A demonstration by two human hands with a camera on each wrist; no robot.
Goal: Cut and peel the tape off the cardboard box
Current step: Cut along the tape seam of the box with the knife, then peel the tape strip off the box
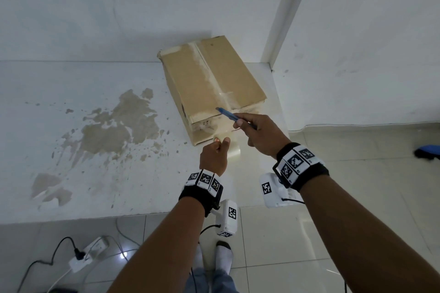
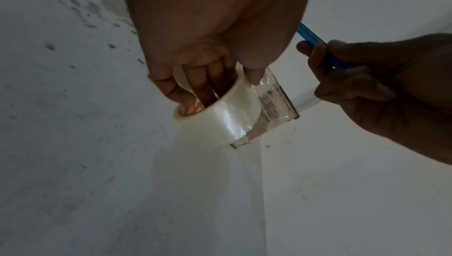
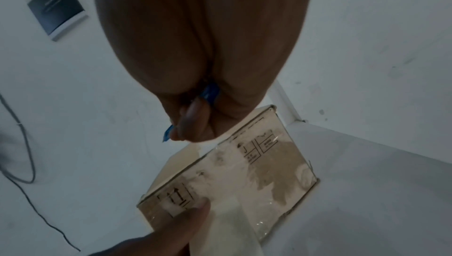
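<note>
A brown cardboard box (image 1: 228,66) (image 3: 269,173) (image 2: 274,103) lies on a white stained ledge (image 1: 71,83), with clear tape along its top seam (image 1: 209,71) and down its near face. My left hand (image 1: 214,157) (image 2: 212,28) holds a roll of clear tape (image 1: 232,150) (image 2: 220,117) against the box's near bottom edge, fingers through the core and thumb outside. A strip runs from the roll onto the box. My right hand (image 1: 259,133) (image 2: 379,86) (image 3: 203,38) grips a blue cutter (image 1: 226,114) (image 2: 310,36) (image 3: 210,92), its tip over the box's near top edge.
A white wall corner post (image 1: 285,19) stands just right of the box. A power strip (image 1: 88,254) with cables lies on the tiled floor at lower left. A blue object (image 1: 427,151) sits at the far right. My socked feet (image 1: 223,257) are below. A dark panel (image 3: 57,8) hangs on the wall.
</note>
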